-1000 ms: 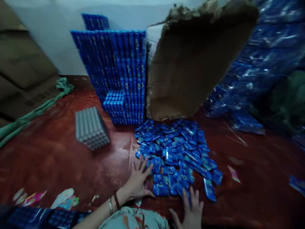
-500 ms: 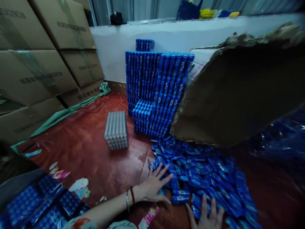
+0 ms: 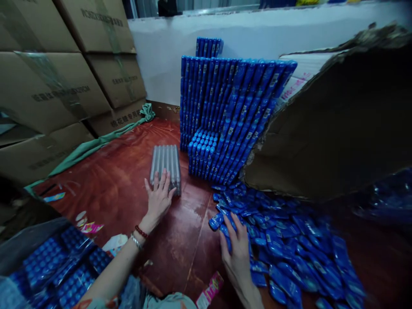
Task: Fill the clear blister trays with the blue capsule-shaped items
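My left hand (image 3: 160,195) reaches over the near end of a clear, ribbed plastic block of tube-like rows (image 3: 165,161), its fingers spread across the top. Beaded and metal bracelets circle that wrist. To the right, my right hand (image 3: 237,246) lies at the left edge of a loose heap of shiny blue packets (image 3: 283,240), fingers stretched and slightly bent over a few of them. No packet is visibly gripped. Behind both hands rises a tall stack of blue packets (image 3: 225,111) in upright rows, with a lower step at its front left.
Cardboard boxes (image 3: 61,92) are piled at the left, edged by a green cloth (image 3: 77,155). A torn cardboard box (image 3: 322,141) leans at the right. Bagged blue items (image 3: 61,262) lie front left. Paper scraps (image 3: 210,289) dot the red floor (image 3: 106,184).
My left hand has left the blue heap and moved left onto the clear block. My right hand has shifted forward and left along the heap. The view has tilted down slightly.
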A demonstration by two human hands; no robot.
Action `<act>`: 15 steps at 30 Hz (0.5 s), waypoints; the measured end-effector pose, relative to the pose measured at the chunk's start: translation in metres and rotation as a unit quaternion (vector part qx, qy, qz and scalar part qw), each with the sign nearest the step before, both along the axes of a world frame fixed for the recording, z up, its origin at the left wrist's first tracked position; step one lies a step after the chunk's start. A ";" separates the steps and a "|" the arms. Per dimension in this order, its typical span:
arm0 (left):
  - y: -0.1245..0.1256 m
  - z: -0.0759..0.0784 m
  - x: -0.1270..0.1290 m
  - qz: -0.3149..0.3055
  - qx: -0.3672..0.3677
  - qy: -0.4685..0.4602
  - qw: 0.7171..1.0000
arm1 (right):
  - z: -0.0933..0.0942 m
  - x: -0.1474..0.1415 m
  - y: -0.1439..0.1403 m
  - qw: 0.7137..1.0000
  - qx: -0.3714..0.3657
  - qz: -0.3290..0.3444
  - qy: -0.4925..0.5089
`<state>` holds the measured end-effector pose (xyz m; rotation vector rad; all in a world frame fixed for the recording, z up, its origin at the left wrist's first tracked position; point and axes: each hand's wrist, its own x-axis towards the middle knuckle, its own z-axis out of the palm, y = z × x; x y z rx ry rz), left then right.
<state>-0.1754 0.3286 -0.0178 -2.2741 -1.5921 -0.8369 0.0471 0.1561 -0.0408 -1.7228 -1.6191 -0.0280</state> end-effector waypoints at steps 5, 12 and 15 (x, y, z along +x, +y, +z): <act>-0.007 -0.008 0.004 0.021 0.004 0.020 1.000 | 0.048 -0.043 0.094 0.987 0.011 0.155 -0.030; -0.020 -0.025 0.000 0.013 0.011 0.028 0.999 | 0.072 -0.072 0.181 0.955 -0.086 0.282 -0.003; -0.032 -0.032 -0.003 -0.010 0.014 0.011 1.000 | 0.073 -0.063 0.196 0.929 -0.108 0.351 0.053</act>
